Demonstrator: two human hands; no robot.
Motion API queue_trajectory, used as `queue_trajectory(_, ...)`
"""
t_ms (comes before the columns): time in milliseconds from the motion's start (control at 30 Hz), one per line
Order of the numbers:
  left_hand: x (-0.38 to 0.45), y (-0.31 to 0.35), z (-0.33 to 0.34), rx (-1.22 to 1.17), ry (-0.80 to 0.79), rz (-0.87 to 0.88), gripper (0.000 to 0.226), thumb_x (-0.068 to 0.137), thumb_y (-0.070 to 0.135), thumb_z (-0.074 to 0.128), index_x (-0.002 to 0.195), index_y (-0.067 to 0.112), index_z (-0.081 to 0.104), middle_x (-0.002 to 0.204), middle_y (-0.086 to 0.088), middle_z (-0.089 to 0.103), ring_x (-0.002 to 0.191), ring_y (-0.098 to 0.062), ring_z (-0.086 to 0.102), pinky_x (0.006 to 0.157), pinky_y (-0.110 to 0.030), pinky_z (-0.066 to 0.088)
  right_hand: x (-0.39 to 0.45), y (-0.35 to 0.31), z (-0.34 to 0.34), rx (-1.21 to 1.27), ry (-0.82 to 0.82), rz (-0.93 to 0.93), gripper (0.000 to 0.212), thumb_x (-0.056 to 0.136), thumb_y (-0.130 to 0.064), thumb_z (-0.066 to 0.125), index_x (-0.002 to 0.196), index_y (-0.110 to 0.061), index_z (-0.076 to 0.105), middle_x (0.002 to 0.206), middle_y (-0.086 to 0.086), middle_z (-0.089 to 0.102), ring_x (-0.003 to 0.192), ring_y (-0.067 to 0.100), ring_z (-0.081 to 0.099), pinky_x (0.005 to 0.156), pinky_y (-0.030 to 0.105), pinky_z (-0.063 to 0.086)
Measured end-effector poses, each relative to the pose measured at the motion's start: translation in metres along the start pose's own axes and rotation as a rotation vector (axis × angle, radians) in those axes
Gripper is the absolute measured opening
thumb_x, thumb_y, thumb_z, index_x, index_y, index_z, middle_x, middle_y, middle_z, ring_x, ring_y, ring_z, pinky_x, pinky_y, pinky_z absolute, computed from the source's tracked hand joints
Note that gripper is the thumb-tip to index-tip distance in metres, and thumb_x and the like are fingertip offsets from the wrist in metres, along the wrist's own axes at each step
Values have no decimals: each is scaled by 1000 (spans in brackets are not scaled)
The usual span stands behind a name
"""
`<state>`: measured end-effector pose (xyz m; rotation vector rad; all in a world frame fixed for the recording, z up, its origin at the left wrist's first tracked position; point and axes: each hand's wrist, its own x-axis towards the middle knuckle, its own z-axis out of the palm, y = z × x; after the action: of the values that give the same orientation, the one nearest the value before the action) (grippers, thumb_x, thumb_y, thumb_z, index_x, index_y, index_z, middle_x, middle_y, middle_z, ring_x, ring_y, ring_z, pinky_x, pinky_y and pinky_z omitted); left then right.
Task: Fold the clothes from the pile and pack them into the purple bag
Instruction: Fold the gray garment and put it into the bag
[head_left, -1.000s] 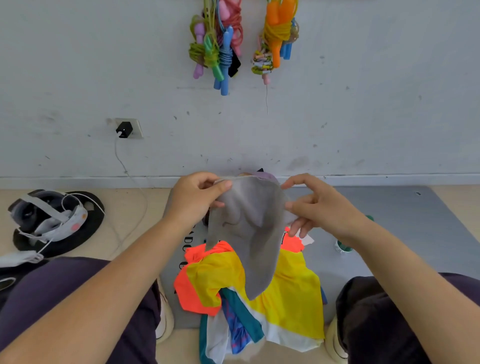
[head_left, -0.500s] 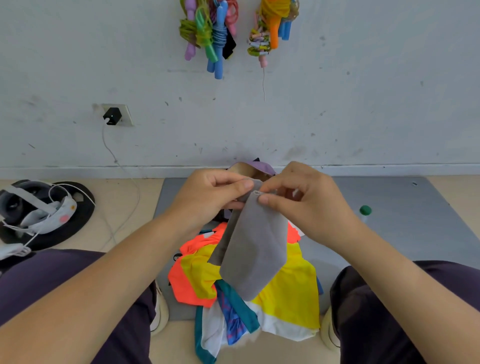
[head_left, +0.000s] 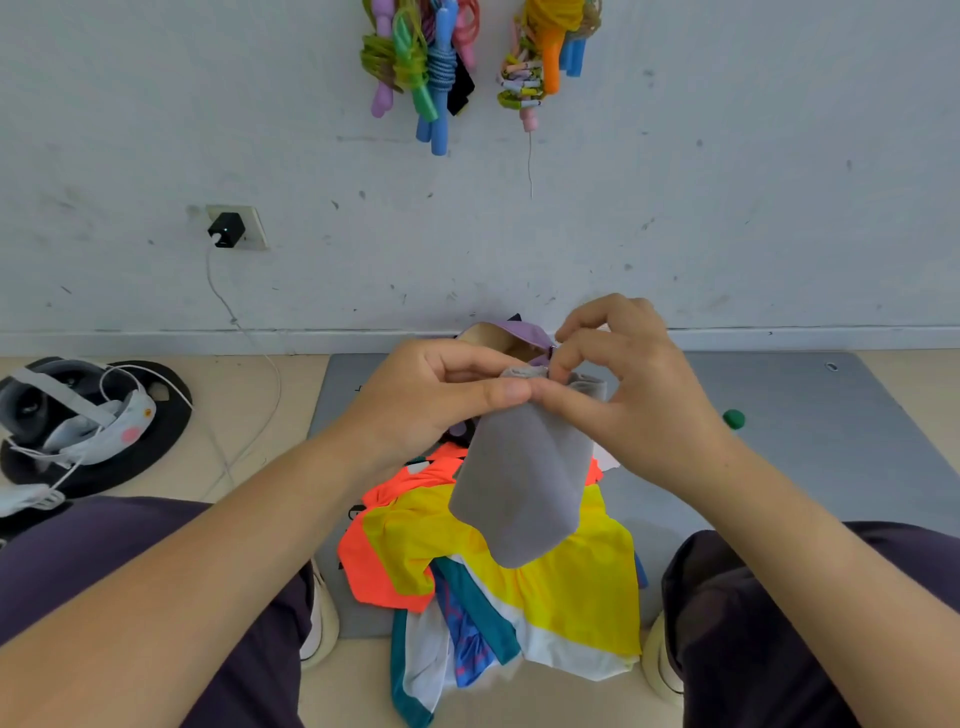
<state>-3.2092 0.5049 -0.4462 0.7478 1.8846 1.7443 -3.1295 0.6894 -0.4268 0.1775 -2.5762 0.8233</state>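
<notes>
A small grey garment (head_left: 519, 488) hangs folded lengthwise in front of me. My left hand (head_left: 431, 400) pinches its top edge between thumb and fingers. My right hand (head_left: 628, 395) pinches the same top edge right beside it, fingertips touching the left thumb. Below lies the pile of clothes (head_left: 498, 561): orange, yellow, teal, white and blue pieces on a grey mat (head_left: 810, 457). The purple bag (head_left: 519, 332) stands open behind my hands, mostly hidden by them.
A headset with white cables (head_left: 78, 415) lies on a black disc on the floor at left. A charger cable (head_left: 244, 332) runs down from a wall socket. A green-capped object (head_left: 733, 418) sits on the mat at right. My knees flank the pile.
My hands have come together, bringing the two top corners of the grey garment to meet, so it now hangs folded in half and narrower.
</notes>
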Motion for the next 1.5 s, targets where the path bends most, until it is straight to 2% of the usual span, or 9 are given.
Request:
queue_trajectory(200, 6, 5, -25, -117, 151, 134, 16, 77, 17, 71, 83, 28, 81, 86, 5, 77, 80, -7, 70, 73, -19, 55, 7, 35, -24, -84, -361, 197, 33, 75, -51, 68, 96, -26, 68, 118, 0, 52, 119, 17, 40, 98, 21, 31)
queue_trajectory(333, 10, -1, -38, 65, 287, 162, 12, 81, 20, 74, 85, 30, 80, 86, 2, 77, 77, -19, 67, 77, -28, 57, 9, 39, -38, -3, -205, 177, 7, 83, -30, 72, 86, -24, 72, 111, -8, 61, 103, 1, 53, 93, 12, 37)
queue_trajectory(467, 15, -14, -40, 434, 341, 189, 21, 87, 17, 73, 80, 37, 72, 80, 18, 72, 73, -4, 66, 73, -28, 57, 7, 31, -35, -1, -137, 217, 6, 82, -26, 75, 78, -23, 71, 99, -6, 69, 100, 15, 61, 96, 34, 45)
queue_trajectory(600, 16, -17, -36, 520, 312, 256, 28, 89, 17, 71, 83, 43, 66, 79, 31, 67, 74, 10, 62, 69, -8, 47, 6, 29, -32, -45, -97, 210, 11, 83, -29, 72, 76, -25, 65, 94, -4, 70, 88, 13, 60, 74, 3, 40)
queue_trajectory(733, 18, -19, -36, 569, 243, 157, 28, 90, 20, 70, 79, 45, 65, 80, 38, 66, 80, 16, 60, 75, -6, 43, 5, 24, -31, -49, 7, 77, 11, 83, -22, 73, 77, -19, 65, 84, -3, 67, 74, 5, 53, 71, -1, 36)
queue_trajectory(900, 19, -15, -33, 404, 301, 204, 22, 94, 15, 64, 87, 36, 66, 84, 17, 69, 86, -8, 65, 88, -35, 54, 6, 26, -32, -187, -77, 8, 19, 79, -22, 79, 76, -10, 64, 74, -4, 61, 73, 15, 56, 73, 31, 47)
queue_trajectory(1233, 19, -15, -24, 237, 182, 41, 15, 103, 23, 47, 94, 23, 59, 77, 7, 58, 72, -9, 53, 62, -16, 46, 6, 28, -34, -124, -286, 135, 14, 82, -26, 74, 94, -21, 69, 83, -5, 62, 82, 15, 59, 81, 33, 48)
queue_trajectory(1333, 18, -12, -23, 190, 238, 24, 19, 102, 30, 48, 86, 28, 60, 69, 8, 55, 60, -11, 50, 51, -21, 44, 5, 27, -32, 214, -287, 230, 10, 91, -25, 64, 86, -17, 65, 81, -6, 62, 75, 7, 59, 75, 19, 47)
queue_trajectory(1500, 16, -2, -18, -31, 281, -43, 23, 102, 29, 48, 86, 20, 62, 74, 1, 57, 61, -11, 52, 57, -27, 44, 6, 25, -19, 546, -73, 373, 22, 97, -38, 55, 81, -23, 54, 69, -7, 51, 68, 10, 49, 69, 35, 44)
